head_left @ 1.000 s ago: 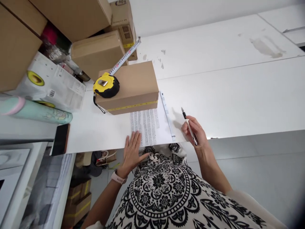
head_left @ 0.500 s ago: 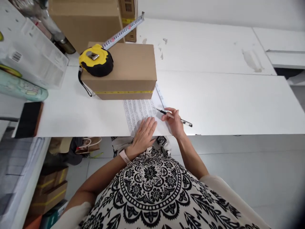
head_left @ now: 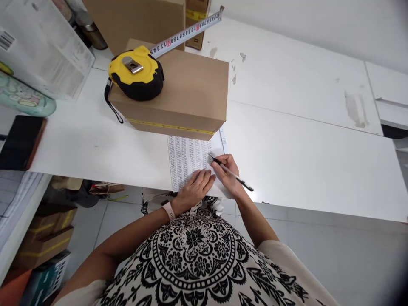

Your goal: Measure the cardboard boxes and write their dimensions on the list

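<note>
A sheet of paper [head_left: 178,163] covered in columns of handwriting lies at the front edge of the white table, its far end under or behind a cardboard box. My left hand [head_left: 196,187] rests flat on its lower part, fingers stretched out. In my right hand [head_left: 228,176] is a pen [head_left: 229,171], pinched between thumb and fingers, its tip at the right side of the writing. On top of the cardboard box [head_left: 194,89] sits a yellow and black tape measure [head_left: 137,72] with its blade [head_left: 188,34] drawn out towards the back right.
A dark phone [head_left: 21,142] lies at the table's left end, near a pale green case [head_left: 25,95] and a clear plastic container [head_left: 47,46]. A larger box [head_left: 140,21] stands behind. More boxes [head_left: 44,242] are on the floor at left. Peeled patches mark the white table [head_left: 302,161].
The view has shifted and turned, so the box and tape measure look larger and tilted. My right hand has brought the pen tip down onto the paper; my left hand stays flat on it.
</note>
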Demonstrator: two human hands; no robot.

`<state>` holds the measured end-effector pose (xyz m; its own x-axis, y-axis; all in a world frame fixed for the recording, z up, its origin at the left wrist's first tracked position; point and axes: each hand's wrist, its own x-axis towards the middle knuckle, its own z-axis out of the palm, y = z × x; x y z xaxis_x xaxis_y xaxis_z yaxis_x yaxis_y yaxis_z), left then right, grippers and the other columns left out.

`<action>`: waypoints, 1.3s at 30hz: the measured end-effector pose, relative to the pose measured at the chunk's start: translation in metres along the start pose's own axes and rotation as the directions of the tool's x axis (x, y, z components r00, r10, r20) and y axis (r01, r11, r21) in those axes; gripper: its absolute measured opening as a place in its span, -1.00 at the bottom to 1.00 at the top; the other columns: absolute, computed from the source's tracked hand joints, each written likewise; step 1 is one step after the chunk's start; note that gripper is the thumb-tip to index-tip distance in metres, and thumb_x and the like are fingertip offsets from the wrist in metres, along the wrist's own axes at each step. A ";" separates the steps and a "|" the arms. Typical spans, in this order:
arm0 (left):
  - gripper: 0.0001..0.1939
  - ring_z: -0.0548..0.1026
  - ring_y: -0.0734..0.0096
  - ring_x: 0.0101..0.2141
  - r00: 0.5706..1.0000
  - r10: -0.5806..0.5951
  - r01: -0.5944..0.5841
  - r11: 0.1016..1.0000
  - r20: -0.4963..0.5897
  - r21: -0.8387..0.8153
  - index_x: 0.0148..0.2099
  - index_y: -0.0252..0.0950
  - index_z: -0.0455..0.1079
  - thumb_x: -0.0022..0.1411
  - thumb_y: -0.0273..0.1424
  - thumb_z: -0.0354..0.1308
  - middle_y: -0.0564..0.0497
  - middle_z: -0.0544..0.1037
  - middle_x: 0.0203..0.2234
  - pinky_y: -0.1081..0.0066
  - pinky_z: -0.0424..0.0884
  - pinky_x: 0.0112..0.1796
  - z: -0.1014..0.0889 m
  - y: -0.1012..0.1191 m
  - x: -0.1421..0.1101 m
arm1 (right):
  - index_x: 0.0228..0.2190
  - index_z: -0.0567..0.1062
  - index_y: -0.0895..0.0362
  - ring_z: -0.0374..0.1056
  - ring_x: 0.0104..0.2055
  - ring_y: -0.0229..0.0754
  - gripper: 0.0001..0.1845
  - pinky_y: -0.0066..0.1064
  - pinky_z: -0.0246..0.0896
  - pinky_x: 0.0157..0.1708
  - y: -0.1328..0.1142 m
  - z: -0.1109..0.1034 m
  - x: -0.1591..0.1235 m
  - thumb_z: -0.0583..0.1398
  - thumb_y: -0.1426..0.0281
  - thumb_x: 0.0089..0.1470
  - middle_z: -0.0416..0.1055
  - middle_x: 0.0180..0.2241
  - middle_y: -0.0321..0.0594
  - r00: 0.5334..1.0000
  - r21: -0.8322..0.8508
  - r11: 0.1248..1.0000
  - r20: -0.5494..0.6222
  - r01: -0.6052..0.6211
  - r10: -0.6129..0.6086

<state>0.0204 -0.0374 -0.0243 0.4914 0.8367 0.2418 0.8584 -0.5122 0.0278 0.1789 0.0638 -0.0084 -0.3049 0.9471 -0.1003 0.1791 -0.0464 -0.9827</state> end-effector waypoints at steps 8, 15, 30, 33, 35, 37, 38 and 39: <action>-0.51 0.40 0.03 0.27 0.998 -0.039 0.040 0.999 -0.045 0.018 0.38 -0.40 0.22 0.46 -0.45 0.05 -0.37 0.37 0.30 0.07 0.31 0.28 -0.002 0.001 0.001 | -0.33 0.32 0.01 0.32 -0.45 -0.23 -0.76 -0.31 0.29 -0.38 -0.002 -0.003 -0.001 0.15 0.14 0.30 0.36 -0.50 -0.35 0.996 -0.082 0.997 -0.092 0.015 -0.022; -0.59 0.48 0.01 0.19 0.995 -0.008 0.019 0.994 -0.098 0.107 0.29 -0.41 0.33 0.47 -0.42 0.06 -0.35 0.45 0.24 0.06 0.37 0.23 -0.004 0.001 0.004 | -0.25 0.41 0.03 0.33 -0.44 -0.24 -0.78 -0.34 0.28 -0.40 0.010 -0.003 -0.001 0.26 0.17 0.21 0.42 -0.42 -0.31 0.993 -0.125 0.990 -0.089 0.064 -0.076; -0.57 0.45 0.03 0.23 0.997 -0.022 0.029 0.995 -0.075 0.091 0.32 -0.38 0.31 0.48 -0.41 0.04 -0.32 0.44 0.26 0.07 0.34 0.26 0.002 0.002 0.001 | -0.41 0.24 0.00 0.08 -0.59 -0.31 -0.77 -0.39 0.03 -0.54 0.002 -0.001 0.001 0.20 0.28 0.21 0.20 -0.57 -0.44 0.983 -0.311 0.933 0.025 0.178 -0.180; -0.61 0.50 0.03 0.17 0.993 0.004 0.015 0.988 -0.118 0.156 0.27 -0.39 0.36 0.47 -0.40 0.05 -0.31 0.49 0.21 0.08 0.40 0.22 0.000 0.001 0.003 | -0.40 0.25 0.00 0.09 -0.60 -0.31 -0.78 -0.40 0.02 -0.55 0.002 -0.001 0.001 0.20 0.27 0.21 0.20 -0.58 -0.45 0.984 -0.321 0.931 0.038 0.174 -0.171; -0.61 0.50 0.03 0.17 0.992 0.000 0.020 0.987 -0.124 0.160 0.27 -0.39 0.36 0.47 -0.39 0.05 -0.30 0.49 0.21 0.08 0.39 0.23 -0.001 0.001 0.003 | -0.40 0.24 0.00 0.09 -0.60 -0.31 -0.77 -0.40 0.02 -0.56 0.002 -0.001 0.001 0.21 0.27 0.20 0.20 -0.59 -0.45 0.985 -0.322 0.931 0.036 0.171 -0.169; -0.59 0.48 0.03 0.20 0.993 -0.011 0.026 0.991 -0.115 0.133 0.28 -0.39 0.35 0.47 -0.39 0.05 -0.31 0.47 0.23 0.08 0.36 0.25 0.000 0.002 0.002 | -0.40 0.24 0.00 0.09 -0.61 -0.31 -0.76 -0.40 0.02 -0.56 0.001 -0.001 0.002 0.21 0.27 0.20 0.20 -0.59 -0.45 0.985 -0.324 0.930 0.035 0.172 -0.170; -0.58 0.46 0.03 0.21 0.994 -0.019 0.031 0.994 -0.107 0.108 0.30 -0.39 0.33 0.47 -0.40 0.05 -0.31 0.46 0.24 0.07 0.34 0.26 0.000 0.002 0.002 | -0.40 0.24 0.00 0.10 -0.60 -0.31 -0.76 -0.40 0.03 -0.56 0.001 -0.001 0.002 0.21 0.26 0.21 0.21 -0.58 -0.44 0.985 -0.327 0.929 0.037 0.172 -0.170; -0.57 0.44 0.03 0.23 0.995 -0.030 0.038 0.996 -0.098 0.079 0.32 -0.39 0.32 0.47 -0.41 0.05 -0.32 0.45 0.25 0.07 0.33 0.27 0.001 0.002 0.001 | -0.40 0.25 0.00 0.11 -0.60 -0.31 -0.77 -0.39 0.04 -0.56 0.001 -0.001 0.001 0.21 0.26 0.21 0.21 -0.58 -0.44 0.985 -0.333 0.927 0.039 0.173 -0.170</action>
<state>0.0232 -0.0376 -0.0254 0.4489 0.8286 0.3344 0.8852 -0.4636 -0.0397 0.1793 0.0654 -0.0091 -0.3673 0.9280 0.0618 0.4244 0.2264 -0.8767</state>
